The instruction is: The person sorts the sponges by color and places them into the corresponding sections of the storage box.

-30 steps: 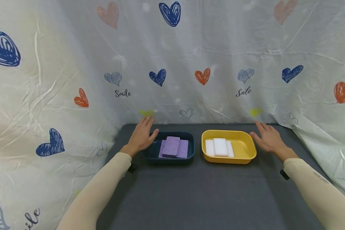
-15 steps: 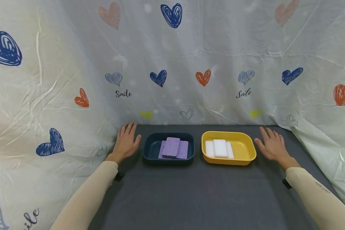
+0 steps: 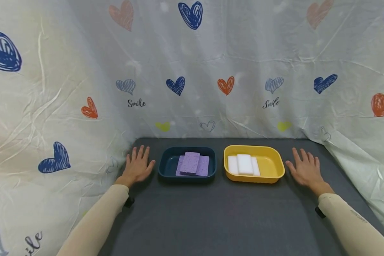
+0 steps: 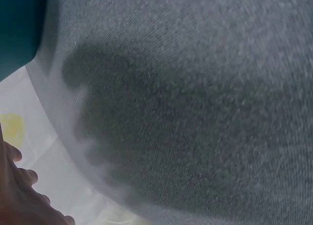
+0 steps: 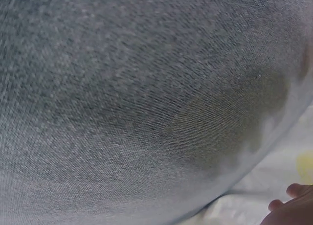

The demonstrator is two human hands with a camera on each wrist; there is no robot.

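Observation:
My left hand [image 3: 136,167], fingers spread, is just left of a dark blue tray [image 3: 163,170] and holds nothing. Inside that tray lie several purple sponges [image 3: 190,163], one on top of the others. To the right, a yellow tray [image 3: 272,164] carries several white sponge blocks [image 3: 245,164] at its left end, likewise with one on top. Beyond its right side, my right hand [image 3: 307,170] has its fingers spread and nothing in it. In the left wrist view, fingertips [image 4: 28,176] show at the left edge and the hand's shadow falls on the cloth.
Dark grey cloth [image 3: 217,217] covers the table under both trays. A pale curtain [image 3: 198,53] printed with hearts and "Smile" closes off the back and left side; on the right it drapes over the table's edge [image 3: 348,177].
The left hand has moved from over the blue tray's left end out to the left and nearer. The right hand has shifted slightly right and nearer. The trays and sponges stay put.

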